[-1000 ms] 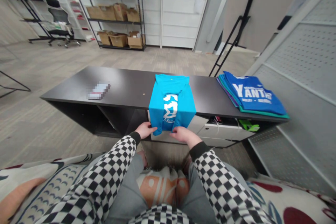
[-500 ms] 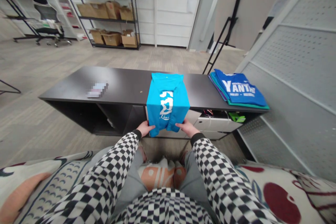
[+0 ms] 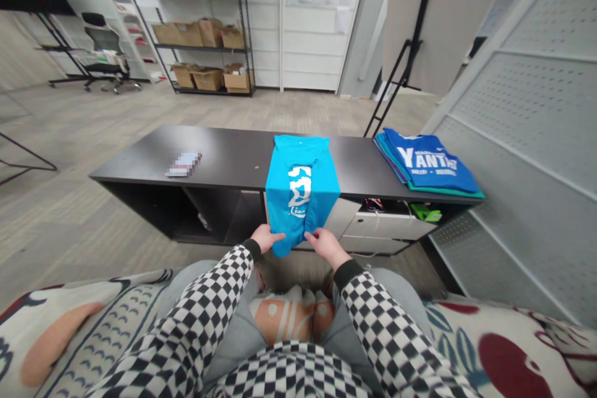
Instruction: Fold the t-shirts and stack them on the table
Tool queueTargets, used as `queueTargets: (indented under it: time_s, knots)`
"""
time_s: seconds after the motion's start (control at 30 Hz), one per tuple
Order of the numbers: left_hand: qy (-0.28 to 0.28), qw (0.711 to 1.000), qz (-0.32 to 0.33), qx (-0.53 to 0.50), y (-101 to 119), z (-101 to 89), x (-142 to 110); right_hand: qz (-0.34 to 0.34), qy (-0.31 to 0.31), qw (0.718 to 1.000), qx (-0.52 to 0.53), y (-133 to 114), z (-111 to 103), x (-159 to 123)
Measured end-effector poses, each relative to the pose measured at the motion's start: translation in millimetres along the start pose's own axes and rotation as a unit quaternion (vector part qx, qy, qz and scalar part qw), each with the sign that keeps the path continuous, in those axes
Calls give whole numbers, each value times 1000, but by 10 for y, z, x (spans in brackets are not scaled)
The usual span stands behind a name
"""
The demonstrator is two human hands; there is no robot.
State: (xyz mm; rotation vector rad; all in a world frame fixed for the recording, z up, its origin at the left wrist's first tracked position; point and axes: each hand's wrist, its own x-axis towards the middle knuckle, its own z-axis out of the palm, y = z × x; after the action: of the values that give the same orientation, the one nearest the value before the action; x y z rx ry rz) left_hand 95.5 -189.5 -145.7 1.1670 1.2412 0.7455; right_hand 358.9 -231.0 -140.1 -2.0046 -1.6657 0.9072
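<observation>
Two hands on a folded turquoise T-shirt (image 3: 303,180).
The left hand (image 3: 267,238) and right hand (image 3: 326,246) pinch its near end, fingers together, where it overhangs the black counter (image 3: 224,158); folded blue shirts (image 3: 426,161) lie right.

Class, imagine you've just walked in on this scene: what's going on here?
A seated person holds the near end of a bright blue T-shirt with their left hand and right hand. The shirt lies on a dark table, its sides turned in around a strip of white print, and its near end hangs over the table's edge. A stack of folded shirts sits to the right.
</observation>
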Motion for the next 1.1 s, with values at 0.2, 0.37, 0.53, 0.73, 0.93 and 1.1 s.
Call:
queueTargets:
  time_s: [0.2,0.37,0.53,0.73,0.93,1.1]
  knots:
    - [-39,998,39,8,29,77,-31,-97,19,946,309,-498,358,140]
    - [-86,996,27,20,178,43,-9,-113,-11,945,306,-620,419,276]
    - [-80,995,47,-32,480,15,76,-111,19,950,290,-709,292,141]
    - [59,988,96,-108,711,35,161,-74,25,975,208,-758,207,-10]
    - [158,976,142,-58,697,-6,222,-72,-20,979,188,-728,254,17]
    - [177,970,164,-19,711,-30,260,-99,-44,897,428,-869,209,118]
